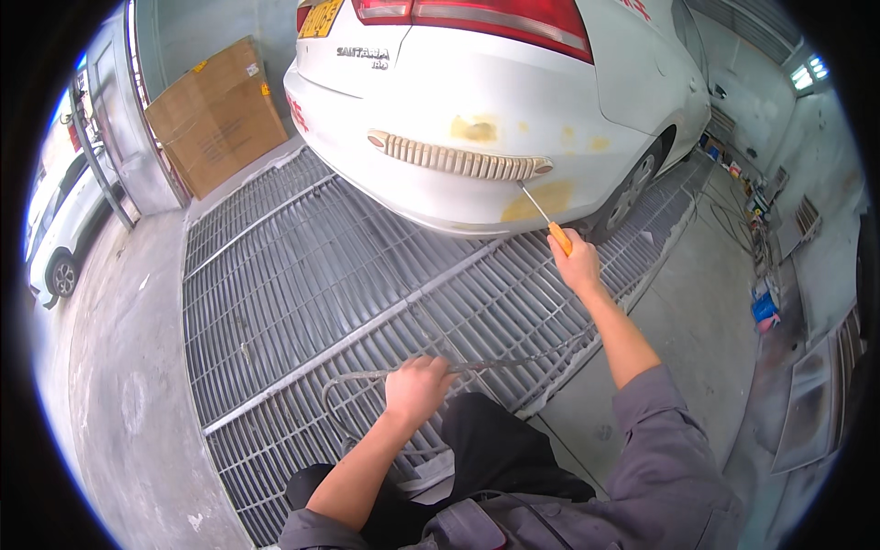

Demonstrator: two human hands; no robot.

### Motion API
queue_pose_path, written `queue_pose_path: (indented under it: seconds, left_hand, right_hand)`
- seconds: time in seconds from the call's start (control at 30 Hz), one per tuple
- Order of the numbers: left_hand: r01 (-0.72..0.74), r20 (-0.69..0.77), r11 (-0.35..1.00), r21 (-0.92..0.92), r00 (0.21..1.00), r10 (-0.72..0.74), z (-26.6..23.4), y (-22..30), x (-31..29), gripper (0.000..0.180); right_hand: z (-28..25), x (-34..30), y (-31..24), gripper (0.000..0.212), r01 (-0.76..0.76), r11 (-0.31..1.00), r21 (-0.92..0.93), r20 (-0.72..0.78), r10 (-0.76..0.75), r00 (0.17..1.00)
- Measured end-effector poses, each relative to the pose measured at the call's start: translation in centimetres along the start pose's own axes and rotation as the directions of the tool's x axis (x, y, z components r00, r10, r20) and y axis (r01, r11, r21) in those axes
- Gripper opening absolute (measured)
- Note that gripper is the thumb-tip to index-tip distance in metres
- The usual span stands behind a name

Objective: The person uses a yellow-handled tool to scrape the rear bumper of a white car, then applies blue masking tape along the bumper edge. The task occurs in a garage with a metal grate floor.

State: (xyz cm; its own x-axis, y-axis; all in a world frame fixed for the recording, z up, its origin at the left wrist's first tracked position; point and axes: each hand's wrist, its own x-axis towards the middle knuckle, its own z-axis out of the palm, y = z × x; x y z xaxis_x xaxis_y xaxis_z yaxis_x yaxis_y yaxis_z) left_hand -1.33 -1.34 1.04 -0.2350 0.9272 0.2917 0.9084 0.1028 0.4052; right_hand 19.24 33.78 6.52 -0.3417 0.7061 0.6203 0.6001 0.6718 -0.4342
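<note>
A screwdriver with an orange handle (pixel 559 238) is in my right hand (pixel 579 264), its metal shaft pointing up and away. The tip meets the lower edge of a ribbed, cream-coloured bumper strip (pixel 458 161), near its right end. That strip lies across the rear bumper of a white car (pixel 339 151), where yellowish filler patches (pixel 541 202) show above and below it. Lower down, over the floor grating, my left hand (pixel 417 389) is closed around a grey hose (pixel 495 364), which runs off to the right and loops down at the left.
Metal floor grating (pixel 302 275) spreads between me and the car. A large cardboard box (pixel 220 119) leans at the back left. Another white car (pixel 69 220) stands outside at far left. Cables (pixel 729 215) and assorted items line the right wall, with panels (pixel 816 394) leaning there.
</note>
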Motion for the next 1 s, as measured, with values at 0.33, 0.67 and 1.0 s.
queue_pose_path:
  seconds: [0.33, 0.67, 1.0]
  left_hand:
    - [0.086, 0.094, 0.996, 0.011, 0.992, -0.086, 0.6, -1.0, -0.1, 0.024]
    - [0.161, 0.173, 0.986, 0.052, 0.97, -0.168, 0.5, -1.3, 0.1, 0.023]
    - [0.25, 0.224, 0.965, 0.081, 0.939, -0.262, 0.7, -3.0, -0.3, 0.018]
  right_hand:
    - [0.5, -0.2, -0.9, 0.031, 0.061, 0.998, -0.032, 0.011, -0.061, 0.998]
    - [1.5, -0.2, -2.8, 0.03, 0.103, 0.993, 0.048, 0.013, -0.104, 0.994]
    - [3.2, -0.2, -5.9, 0.031, 0.106, 0.991, 0.078, 0.02, -0.108, 0.994]
